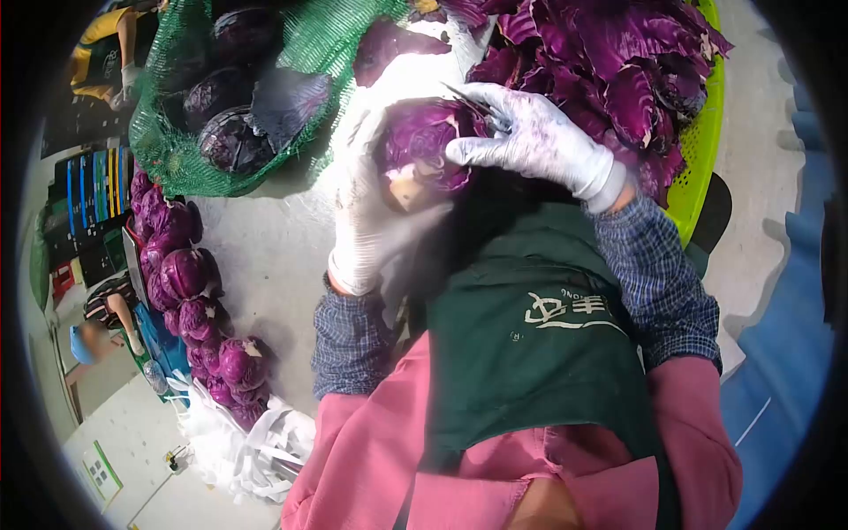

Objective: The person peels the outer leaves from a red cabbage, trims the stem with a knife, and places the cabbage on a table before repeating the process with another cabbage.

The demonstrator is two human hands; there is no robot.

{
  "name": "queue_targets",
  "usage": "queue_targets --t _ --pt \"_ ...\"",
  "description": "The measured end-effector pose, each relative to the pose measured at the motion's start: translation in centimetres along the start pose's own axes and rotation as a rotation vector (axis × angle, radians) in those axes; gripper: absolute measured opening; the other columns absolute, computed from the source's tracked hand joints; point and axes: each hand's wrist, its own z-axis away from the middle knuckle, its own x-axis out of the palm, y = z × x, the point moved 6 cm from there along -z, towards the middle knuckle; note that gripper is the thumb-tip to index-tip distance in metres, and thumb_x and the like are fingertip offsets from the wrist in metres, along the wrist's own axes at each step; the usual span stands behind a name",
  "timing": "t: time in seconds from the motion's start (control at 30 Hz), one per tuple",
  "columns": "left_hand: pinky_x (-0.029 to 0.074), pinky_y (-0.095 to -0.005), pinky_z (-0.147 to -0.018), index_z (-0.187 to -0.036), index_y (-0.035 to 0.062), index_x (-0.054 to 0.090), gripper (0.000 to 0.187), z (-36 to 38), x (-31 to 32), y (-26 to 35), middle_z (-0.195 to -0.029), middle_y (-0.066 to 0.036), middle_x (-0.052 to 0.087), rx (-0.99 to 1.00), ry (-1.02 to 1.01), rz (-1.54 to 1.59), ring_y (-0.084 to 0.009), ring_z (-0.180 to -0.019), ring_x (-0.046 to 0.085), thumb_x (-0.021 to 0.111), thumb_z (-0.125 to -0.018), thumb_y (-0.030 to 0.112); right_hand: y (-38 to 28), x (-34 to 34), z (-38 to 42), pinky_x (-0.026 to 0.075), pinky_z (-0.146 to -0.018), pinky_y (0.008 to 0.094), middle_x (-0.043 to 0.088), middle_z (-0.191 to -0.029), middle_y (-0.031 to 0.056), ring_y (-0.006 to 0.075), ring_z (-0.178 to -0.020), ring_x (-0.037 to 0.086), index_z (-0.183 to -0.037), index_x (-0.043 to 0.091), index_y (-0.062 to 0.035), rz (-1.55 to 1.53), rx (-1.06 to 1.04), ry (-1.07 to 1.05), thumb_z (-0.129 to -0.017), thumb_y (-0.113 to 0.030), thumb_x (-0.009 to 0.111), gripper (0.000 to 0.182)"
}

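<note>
A purple cabbage (426,141) with a pale cut stem end rests in my left hand (358,212), whose white-gloved fingers curl around its side. My right hand (543,146), in a stained white glove, grips a small knife (473,99); its dark, thin pointed blade shows between the fingers, and the handle is hidden in the palm. The right thumb touches the cabbage's face. Just beyond the hands lies a loose purple leaf (393,51).
A green mesh bag (190,168) of dark cabbages lies at upper left. Bare purple cabbages (185,274) line the table's (274,256) left edge, above white strips (252,450). A lime basket (693,190) heaped with leaves (609,62) stands right. Two other people work at far left.
</note>
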Motion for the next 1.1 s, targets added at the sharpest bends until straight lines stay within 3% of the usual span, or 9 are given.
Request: queue_targets --t 0.03,0.1,0.2,0.23,0.37,0.6,0.7,0.83,1.1 --pt "0.04 -0.0405 -0.115 -0.149 0.0 0.033 0.116 -0.3 -0.4 0.5 -0.144 -0.017 0.045 0.098 0.004 -0.155 -0.0267 -0.135 0.047 0.098 -0.055 0.015 1.0 0.0 -0.1 0.053 -0.068 0.0353 0.067 -0.078 0.0008 0.0113 -0.066 0.061 -0.141 0.057 -0.0148 -0.166 0.165 -0.113 -0.086 -0.044 0.079 0.066" --pt "0.041 -0.0399 -0.114 -0.151 -0.0009 0.03 0.12 -0.8 -0.6 0.1 -0.144 -0.018 0.044 0.017 -0.018 -0.074 -0.0274 -0.135 0.048 0.098 -0.053 0.013 2.2 0.4 -0.6 0.052 -0.065 0.0339 0.065 -0.075 0.0028 0.0138 -0.061 0.059 -0.14 0.058 -0.0147 -0.195 0.159 -0.162 -0.088 -0.044 0.076 0.063" --pt "0.043 -0.0394 -0.113 -0.153 -0.0011 0.025 0.125 -0.5 -1.0 -1.6 -0.146 -0.019 0.042 -0.157 0.022 0.094 -0.0286 -0.134 0.048 0.098 -0.053 0.011 1.6 0.2 -1.0 0.052 -0.063 0.0363 0.062 -0.07 0.0058 0.0194 -0.06 0.06 -0.139 0.058 -0.016 0.047 -0.081 0.07 -0.09 -0.049 0.071 0.06" --pt "0.042 -0.0384 -0.113 -0.154 -0.0015 0.024 0.126 -0.5 -1.4 -1.9 -0.146 -0.019 0.043 -0.201 -0.004 -0.025 -0.0275 -0.133 0.049 0.098 -0.052 0.012 0.0 -0.1 -0.4 0.054 -0.066 0.0407 0.066 -0.074 0.0103 0.0279 -0.066 0.066 -0.14 0.055 -0.018 0.205 -0.184 0.213 -0.094 -0.053 0.062 0.058" --pt "0.043 -0.0383 -0.112 -0.156 0.0015 0.022 0.125 -1.2 -2.0 -2.4 -0.144 -0.02 0.05 -0.269 -0.102 0.004 -0.0279 -0.131 0.053 0.096 -0.055 0.009 -2.4 0.2 1.6 0.056 -0.072 0.0444 0.073 -0.104 0.015 0.0327 -0.083 0.072 -0.141 0.052 -0.0085 0.423 -0.275 0.18 -0.098 -0.054 0.054 0.062" --pt "0.046 -0.039 -0.11 -0.157 0.0018 0.02 0.125 -2.2 -1.7 -1.6 -0.143 -0.02 0.052 -0.27 -0.158 0.095 -0.0285 -0.13 0.056 0.095 -0.057 0.008 -2.7 0.7 1.5 0.057 -0.065 0.0411 0.071 -0.083 0.0154 0.031 -0.074 0.072 -0.105 0.061 -0.0019 0.702 -0.229 0.009 -0.1 -0.052 0.053 0.051" --pt "0.046 -0.039 -0.11 -0.156 0.0008 0.02 0.125 -1.8 -1.8 -1.9 -0.142 -0.021 0.053 -0.267 -0.177 0.019 -0.029 -0.129 0.056 0.096 -0.057 0.01 -3.2 0.7 1.1 0.057 -0.064 0.0416 0.071 -0.081 0.0151 0.0309 -0.072 0.072 -0.103 0.061 -0.0024 0.779 -0.165 0.026 -0.1 -0.053 0.052 0.051" --pt "0.047 -0.0389 -0.109 -0.154 0.0001 0.024 0.122 -2.1 -1.8 -1.0 -0.141 -0.021 0.054 -0.158 -0.156 -0.05 -0.0298 -0.129 0.057 0.096 -0.057 0.01 -1.8 -4.8 -0.5 0.056 -0.062 0.0413 0.073 -0.087 0.0131 0.033 -0.072 0.071 -0.106 0.066 -0.0107 0.292 -0.203 0.529 -0.101 -0.052 0.051 0.044" --pt "0.047 -0.0386 -0.109 -0.156 0.0017 0.02 0.125 -1.5 -1.7 -2.2 -0.14 -0.018 0.054 -0.296 -0.164 0.067 -0.0262 -0.128 0.057 0.095 -0.056 0.008 -1.0 -2.3 1.4 0.053 -0.073 0.0467 0.071 -0.086 0.0164 0.0358 -0.083 0.069 -0.107 0.065 -0.0113 0.385 -0.006 0.032 -0.102 -0.047 0.052 0.039"
